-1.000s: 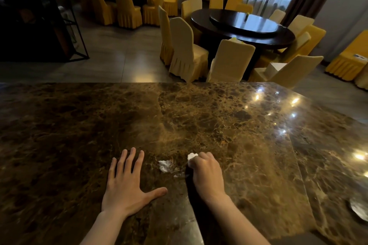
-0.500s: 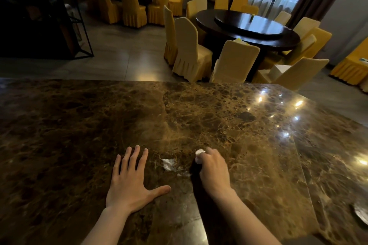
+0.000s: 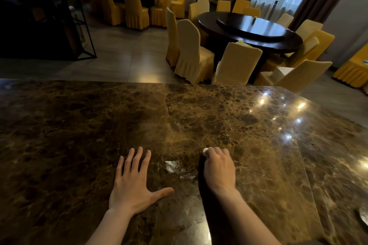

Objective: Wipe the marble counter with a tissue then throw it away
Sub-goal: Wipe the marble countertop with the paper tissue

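Obs., left to right. The left hand [image 3: 132, 185] is laid flat on the marble counter [image 3: 79, 125], palm down, fingers spread, thumb pointed right; nothing is held in it.

Just right of that thumb and slightly farther, a white smear [image 3: 171, 165] is seen on the stone, with a fainter streak trailing toward near-right. Whether it is residue or a tissue scrap cannot be told.

Right of the smear, the right hand [image 3: 218, 167] is curled into a loose fist, knuckles up, pressed to the counter. The tissue [image 3: 205, 150] is bunched inside it; only a small white wad is visible at the far-left edge of the fist, by the index knuckle.

Key relation: the smear lies between the two hands, directly left of the tissue-holding fist and slightly nearer than the wad. Its long axis is judged to run far-left to near-right. The right hand is the one holding the tissue, and is close beside the mark.

Judgement: wiping is in progress; a short leftward stroke appears called for. No bin is seen, so disposal is not yet begun.
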A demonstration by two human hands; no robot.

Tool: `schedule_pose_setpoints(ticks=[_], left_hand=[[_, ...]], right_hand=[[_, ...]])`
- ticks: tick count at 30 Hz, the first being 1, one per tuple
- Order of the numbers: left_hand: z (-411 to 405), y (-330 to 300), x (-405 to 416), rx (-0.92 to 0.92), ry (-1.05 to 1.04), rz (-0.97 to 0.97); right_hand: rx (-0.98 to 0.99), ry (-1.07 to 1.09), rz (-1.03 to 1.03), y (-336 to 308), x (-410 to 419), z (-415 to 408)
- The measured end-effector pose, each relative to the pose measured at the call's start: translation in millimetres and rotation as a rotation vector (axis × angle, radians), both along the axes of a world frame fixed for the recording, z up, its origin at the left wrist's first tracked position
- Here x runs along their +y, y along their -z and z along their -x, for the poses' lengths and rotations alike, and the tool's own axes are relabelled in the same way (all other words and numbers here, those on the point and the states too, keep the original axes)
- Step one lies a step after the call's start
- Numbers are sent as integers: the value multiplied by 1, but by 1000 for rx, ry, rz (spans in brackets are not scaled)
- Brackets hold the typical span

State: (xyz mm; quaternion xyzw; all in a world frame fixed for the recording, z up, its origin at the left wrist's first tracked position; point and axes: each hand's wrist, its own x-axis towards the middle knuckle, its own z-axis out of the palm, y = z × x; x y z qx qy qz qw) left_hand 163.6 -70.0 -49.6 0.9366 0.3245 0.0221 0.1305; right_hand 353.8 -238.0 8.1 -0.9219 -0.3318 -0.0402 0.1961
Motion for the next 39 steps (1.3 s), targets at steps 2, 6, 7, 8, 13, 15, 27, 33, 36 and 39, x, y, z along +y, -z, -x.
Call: schedule_pose_setpoints(ticks=[2,6,7,8,13,15,27,33,36,39], left_hand=[[-1,0,0,3,0,-3],[0,-1,0,-3,-2,7],[0,-1,0,6,-2,7],[-1,-1,0,16,-2,7],[-1,-2,-1,14,-4,10],[-1,-1,-1,13,-4,9],[-1,0,0,31,-5,2],[-2,0,0,6,-7,6],[-1,0,-1,5,-6,2],[-1,-1,0,-2,-5,8]], right_hand=[[5,-115,-32,4,2,15],[-21,-237,-30,3,-14,11],[-22,-180,-23,2,-19,1],[-15,-94,-20,1,-24,-12],[58,225,9,-3,-31,-51],[41,204,15,-2,-21,-42],[70,30,-7,-1,-30,-20],[7,71,-2,2,-15,1],[48,-105,38,7,-13,16],[89,-94,-3,1,-21,6]])
